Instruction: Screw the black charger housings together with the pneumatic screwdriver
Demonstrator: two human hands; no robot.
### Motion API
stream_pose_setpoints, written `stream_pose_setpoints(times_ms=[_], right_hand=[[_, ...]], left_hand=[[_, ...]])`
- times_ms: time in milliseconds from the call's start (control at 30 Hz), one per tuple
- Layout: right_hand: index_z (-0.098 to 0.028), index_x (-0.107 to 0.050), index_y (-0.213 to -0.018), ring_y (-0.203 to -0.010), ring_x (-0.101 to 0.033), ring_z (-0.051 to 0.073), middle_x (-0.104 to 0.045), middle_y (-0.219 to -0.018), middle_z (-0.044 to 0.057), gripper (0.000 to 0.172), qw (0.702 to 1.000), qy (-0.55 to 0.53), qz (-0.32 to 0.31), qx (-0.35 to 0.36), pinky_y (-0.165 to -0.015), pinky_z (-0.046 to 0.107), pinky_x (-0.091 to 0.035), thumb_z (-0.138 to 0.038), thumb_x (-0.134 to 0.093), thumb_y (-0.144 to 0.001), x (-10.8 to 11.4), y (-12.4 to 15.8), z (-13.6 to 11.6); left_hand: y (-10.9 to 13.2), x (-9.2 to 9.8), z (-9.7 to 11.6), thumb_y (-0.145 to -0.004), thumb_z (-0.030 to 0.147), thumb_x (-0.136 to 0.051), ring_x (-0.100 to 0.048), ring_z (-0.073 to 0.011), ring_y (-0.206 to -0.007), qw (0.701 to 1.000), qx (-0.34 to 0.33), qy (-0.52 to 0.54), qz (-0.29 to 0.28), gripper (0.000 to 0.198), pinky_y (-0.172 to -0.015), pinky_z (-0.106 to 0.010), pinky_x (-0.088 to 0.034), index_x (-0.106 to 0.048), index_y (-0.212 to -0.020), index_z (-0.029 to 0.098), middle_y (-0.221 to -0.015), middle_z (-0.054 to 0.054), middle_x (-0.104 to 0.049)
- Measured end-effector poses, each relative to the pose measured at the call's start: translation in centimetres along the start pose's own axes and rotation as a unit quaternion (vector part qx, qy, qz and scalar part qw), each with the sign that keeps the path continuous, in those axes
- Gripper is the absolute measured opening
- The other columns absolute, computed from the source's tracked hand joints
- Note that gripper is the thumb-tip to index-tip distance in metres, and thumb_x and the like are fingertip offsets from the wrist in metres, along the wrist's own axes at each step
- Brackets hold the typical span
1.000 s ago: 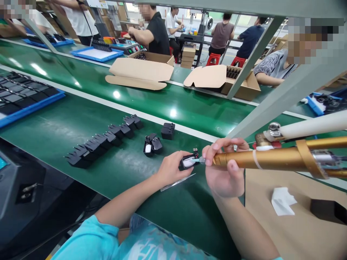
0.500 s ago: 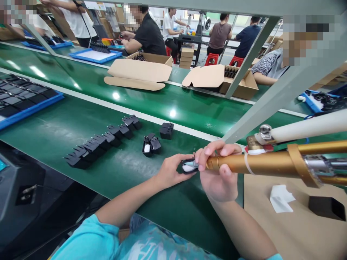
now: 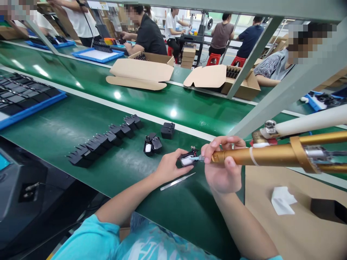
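Note:
My left hand (image 3: 168,167) grips a small open black adapter case (image 3: 182,165) between thumb and fingers, low over the green bench. White material (image 3: 187,160) shows inside it, with thin wires at its far end. My right hand (image 3: 223,166) is closed around the front of a gold dispensing gun (image 3: 260,155), held almost level. The gun's pale tip (image 3: 199,158) points left into the case; whether it touches the white material I cannot tell. Below the case, a thin metal pair of tweezers (image 3: 177,181) lies on the bench.
Left stands a slanted row of black adapter cases (image 3: 100,146), with more cases (image 3: 152,144) (image 3: 167,130) nearer. A blue tray (image 3: 32,108) sits far left. Cardboard (image 3: 260,231) on the right bears white paper (image 3: 283,200) and a black case (image 3: 328,210). A grey frame post (image 3: 271,86) slants overhead. Co-workers sit beyond.
The gun and my right hand have shifted slightly right, drawing the tip back. More of the case's white inside shows. The tweezers are now visible below my left hand.

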State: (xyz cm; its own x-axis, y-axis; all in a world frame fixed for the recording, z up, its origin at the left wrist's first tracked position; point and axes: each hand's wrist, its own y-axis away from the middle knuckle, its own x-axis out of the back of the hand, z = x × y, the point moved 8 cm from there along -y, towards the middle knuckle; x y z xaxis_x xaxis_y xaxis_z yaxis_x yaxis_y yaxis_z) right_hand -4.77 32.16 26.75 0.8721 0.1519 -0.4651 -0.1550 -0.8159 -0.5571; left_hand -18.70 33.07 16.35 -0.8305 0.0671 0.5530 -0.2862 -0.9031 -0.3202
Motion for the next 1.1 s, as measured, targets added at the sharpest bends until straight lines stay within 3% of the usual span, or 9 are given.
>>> stream_pose_setpoints(times_ms=[133,333,433,500,667,767,867,1000,1100], right_hand=[[-0.030,-0.053,-0.105,-0.049,-0.053,0.009,-0.059,-0.084,-0.005,0.030,0.999,0.007,0.038,-0.002,-0.061,0.033,-0.050,-0.037,-0.064,-0.077,1.0,-0.3,0.3],[-0.028,-0.054,-0.096,-0.066,-0.061,0.014,-0.062,-0.080,-0.003,0.024,0.996,0.005,0.090,-0.028,-0.069,0.035,-0.051,-0.038,-0.066,-0.077,2.1,-0.7,0.7],[-0.028,-0.054,-0.097,-0.068,-0.062,0.015,-0.062,-0.081,-0.003,0.027,0.994,0.001,0.104,-0.041,-0.073,0.037,-0.051,-0.040,-0.067,-0.076,2.2,-0.7,0.8],[-0.029,-0.054,-0.098,-0.065,-0.061,0.013,-0.062,-0.082,-0.004,0.027,0.994,-0.007,0.102,-0.044,-0.076,0.037,-0.051,-0.039,-0.067,-0.076,2.2,-0.6,0.9],[-0.029,-0.054,-0.098,-0.061,-0.058,0.011,-0.061,-0.081,-0.005,0.027,0.996,-0.016,0.082,-0.038,-0.071,0.033,-0.050,-0.037,-0.069,-0.076,1.8,-0.5,1.0],[-0.030,-0.053,-0.098,-0.058,-0.056,0.011,-0.061,-0.082,-0.005,0.030,0.996,-0.014,0.077,-0.039,-0.065,0.032,-0.048,-0.040,-0.069,-0.075,1.6,-0.5,1.0],[-0.031,-0.051,-0.101,-0.052,-0.053,0.009,-0.060,-0.082,-0.006,0.033,0.996,-0.015,0.076,-0.042,-0.061,0.031,-0.046,-0.040,-0.069,-0.074,1.6,-0.5,1.0],[-0.030,-0.049,-0.105,-0.049,-0.051,0.008,-0.059,-0.081,-0.006,0.037,0.996,-0.012,0.078,-0.044,-0.059,0.030,-0.045,-0.040,-0.068,-0.075,1.6,-0.6,1.0],[-0.030,-0.048,-0.106,-0.049,-0.051,0.008,-0.058,-0.081,-0.006,0.038,0.997,-0.012,0.072,-0.039,-0.059,0.030,-0.045,-0.040,-0.067,-0.075,1.6,-0.7,1.0]], left_hand=[[-0.5,-0.4,-1.4,-0.077,0.034,-0.072,-0.068,-0.0205,-0.087,0.997,0.018,-0.042,-0.061,0.032,-0.074,-0.030,-0.053,-0.059,-0.104,0.023,-0.098,-0.001,-0.071],[-0.7,-0.9,-3.0,-0.074,0.032,-0.075,-0.070,-0.0236,-0.088,0.988,0.054,-0.071,-0.125,0.038,-0.074,-0.033,-0.054,-0.059,-0.108,0.024,-0.101,-0.002,-0.072],[-1.2,-1.2,-2.9,-0.074,0.042,-0.077,-0.067,-0.0268,-0.108,0.992,0.050,-0.021,-0.112,0.056,-0.090,-0.039,-0.054,-0.056,-0.122,0.023,-0.120,-0.008,-0.068],[-1.6,-1.8,-3.0,-0.079,0.043,-0.072,-0.063,-0.0261,-0.117,0.993,0.051,0.033,-0.101,0.057,-0.100,-0.042,-0.050,-0.054,-0.129,0.023,-0.127,-0.010,-0.066],[-2.0,-3.4,-2.9,-0.091,0.027,-0.054,-0.070,-0.0171,-0.098,0.988,0.022,0.124,-0.086,0.030,-0.091,-0.033,-0.053,-0.056,-0.121,0.023,-0.110,-0.003,-0.073],[-1.9,-3.0,-2.3,-0.084,0.017,-0.053,-0.068,-0.0163,-0.089,0.996,-0.028,0.046,-0.068,0.030,-0.084,-0.031,-0.054,-0.059,-0.113,0.022,-0.100,-0.002,-0.071],[-1.4,-2.5,-0.9,-0.081,0.014,-0.054,-0.063,-0.0202,-0.095,0.992,-0.084,-0.056,-0.079,0.035,-0.087,-0.035,-0.052,-0.061,-0.115,0.020,-0.102,-0.006,-0.067],[-0.4,-2.0,0.6,-0.093,0.020,-0.048,-0.058,-0.0236,-0.108,0.980,-0.122,-0.118,-0.101,0.039,-0.094,-0.041,-0.049,-0.053,-0.132,0.021,-0.112,-0.008,-0.068],[-0.1,-1.9,0.7,-0.098,0.023,-0.044,-0.060,-0.0222,-0.104,0.978,-0.130,-0.142,-0.078,0.033,-0.091,-0.040,-0.052,-0.056,-0.128,0.022,-0.110,-0.008,-0.070]])
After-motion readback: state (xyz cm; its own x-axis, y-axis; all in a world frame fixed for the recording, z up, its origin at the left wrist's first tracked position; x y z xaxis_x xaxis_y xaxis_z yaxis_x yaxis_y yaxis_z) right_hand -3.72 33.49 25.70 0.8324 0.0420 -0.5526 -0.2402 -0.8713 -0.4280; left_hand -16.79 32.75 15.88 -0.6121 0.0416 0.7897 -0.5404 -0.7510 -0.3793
